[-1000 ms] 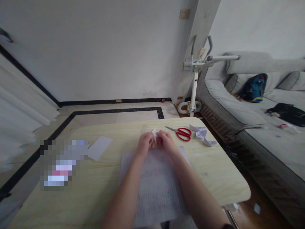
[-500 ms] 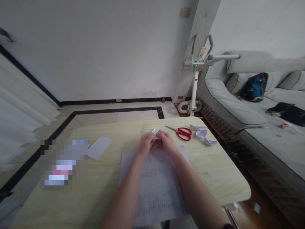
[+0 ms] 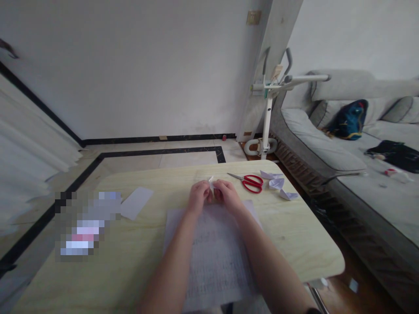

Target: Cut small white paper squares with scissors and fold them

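A small folded piece of white paper is pinched between both hands, its tip poking up above the fingers. My left hand is closed on its left side; my right hand grips it from the right. Much of the paper is hidden behind the fingers. Under my forearms lies a large printed sheet. Just right of my right hand rest red-handled scissors, blades pointing left. Beyond them sit several folded paper pieces.
On the left of the wooden table lies a blank white paper piece beside a pixelated patch. A white exercise machine stands behind the table. To the right is a grey sofa with a dark blue backpack.
My hands have drawn slightly apart, with a little more of the folded paper showing between them. The scissors and other papers have stayed in place.
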A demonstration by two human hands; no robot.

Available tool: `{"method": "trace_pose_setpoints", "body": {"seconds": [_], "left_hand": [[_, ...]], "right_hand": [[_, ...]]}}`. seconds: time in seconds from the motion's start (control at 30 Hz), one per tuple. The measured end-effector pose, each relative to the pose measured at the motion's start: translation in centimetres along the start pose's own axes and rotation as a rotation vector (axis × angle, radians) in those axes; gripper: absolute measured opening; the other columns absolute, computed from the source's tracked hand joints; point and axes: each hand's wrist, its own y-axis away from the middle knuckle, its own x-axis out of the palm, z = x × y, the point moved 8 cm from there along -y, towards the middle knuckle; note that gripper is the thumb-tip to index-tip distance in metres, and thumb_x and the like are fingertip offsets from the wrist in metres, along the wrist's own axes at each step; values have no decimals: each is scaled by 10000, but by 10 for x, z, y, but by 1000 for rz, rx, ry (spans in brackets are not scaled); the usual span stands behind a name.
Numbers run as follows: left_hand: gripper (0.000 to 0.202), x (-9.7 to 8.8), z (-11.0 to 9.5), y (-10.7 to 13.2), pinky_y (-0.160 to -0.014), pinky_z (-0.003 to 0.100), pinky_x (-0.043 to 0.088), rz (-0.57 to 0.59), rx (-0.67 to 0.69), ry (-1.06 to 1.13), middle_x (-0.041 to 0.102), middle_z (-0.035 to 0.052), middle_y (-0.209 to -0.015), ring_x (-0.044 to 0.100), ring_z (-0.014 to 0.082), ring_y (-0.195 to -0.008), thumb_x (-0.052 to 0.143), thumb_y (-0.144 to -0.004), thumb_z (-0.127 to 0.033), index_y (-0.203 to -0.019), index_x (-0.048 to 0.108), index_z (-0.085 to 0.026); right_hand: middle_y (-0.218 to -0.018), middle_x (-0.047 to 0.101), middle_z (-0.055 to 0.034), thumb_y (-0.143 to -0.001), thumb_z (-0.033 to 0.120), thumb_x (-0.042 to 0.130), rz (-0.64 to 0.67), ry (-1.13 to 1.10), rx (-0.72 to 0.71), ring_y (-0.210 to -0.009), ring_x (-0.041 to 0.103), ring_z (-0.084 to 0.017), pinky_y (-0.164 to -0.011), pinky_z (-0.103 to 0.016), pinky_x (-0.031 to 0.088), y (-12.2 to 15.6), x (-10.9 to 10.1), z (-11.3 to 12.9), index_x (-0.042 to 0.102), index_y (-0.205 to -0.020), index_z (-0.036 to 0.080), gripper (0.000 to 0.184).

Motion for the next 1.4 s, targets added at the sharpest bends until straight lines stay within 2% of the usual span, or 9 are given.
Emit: {"method": "trace_pose_setpoints", "body": {"seconds": [0.13, 0.4, 0.57, 0.7, 0.83, 0.9, 1.0, 1.17, 1.4], "left_hand": [[348, -5, 2, -2, -420, 222, 305, -55, 9, 12, 337, -62, -418, 379, 82, -385, 535, -746, -334, -476, 362, -201], [386, -2, 3, -2, -428, 234, 315, -9, 2, 46, 323, -63, -394, 386, 87, -374, 552, -768, -370, -468, 374, -202], [397, 1, -3, 0, -431, 231, 308, 4, 1, -6, 321, -63, -396, 370, 80, -375, 546, -786, -372, -473, 374, -200], [412, 0, 4, -1, -430, 234, 313, 4, -2, -4, 330, -56, -380, 388, 88, -370, 517, -807, -405, -470, 403, -198], [425, -8, 5, -2, -433, 227, 339, -70, 19, 36, 403, -39, -406, 418, 91, -384, 442, -841, -451, -513, 482, -184], [319, -12, -3, -1, -430, 212, 346, -131, 53, -16, 501, -29, -494, 449, 85, -422, 521, -802, -420, -615, 566, -166], [266, -8, -15, 1, -441, 205, 370, -126, 61, -135, 624, 6, -662, 509, 89, -481, 601, -759, -411, -793, 653, -151], [268, -10, -24, 4, -470, 202, 388, -202, 88, -253, 618, 11, -617, 511, 91, -488, 605, -767, -399, -703, 665, -145], [260, -16, -26, 5, -518, 218, 418, -270, 150, -337, 600, -4, -589, 523, 104, -511, 591, -771, -384, -653, 648, -159]], "right_hand": [[-432, 370, 54, -785, 443, 572, 6, 17, -16, -410, 311, -85, -438, -250, 214, -1, 0, 2, 424, -490, 196, 412], [-440, 381, 54, -780, 431, 598, 21, -29, -53, -425, 312, -82, -453, -253, 209, -1, 0, 4, 427, -496, 189, 411], [-425, 392, 45, -802, 446, 558, -34, -45, -48, -406, 324, -89, -434, -258, 213, -3, -5, -1, 441, -487, 192, 422], [-428, 379, 49, -791, 435, 585, -67, -63, -67, -406, 317, -86, -431, -254, 212, -6, -9, -2, 439, -492, 191, 413], [-457, 374, 52, -811, 458, 568, -83, -90, -89, -423, 310, -85, -437, -247, 212, -6, -12, -1, 451, -534, 191, 402], [-477, 378, 51, -820, 479, 556, -98, -46, -117, -436, 317, -86, -444, -244, 221, -5, -13, 2, 462, -558, 190, 401], [-502, 400, 46, -828, 504, 544, -93, 61, -160, -455, 339, -89, -455, -244, 241, -4, -11, 6, 473, -580, 188, 407], [-529, 433, 39, -839, 523, 518, -65, 173, -177, -475, 364, -98, -465, -243, 269, -5, -7, 6, 523, -625, 189, 397], [-613, 514, 30, -784, 445, 599, -177, 156, -163, -487, 408, -102, -462, -241, 306, -7, -17, 4, 570, -738, 195, 256]]}}
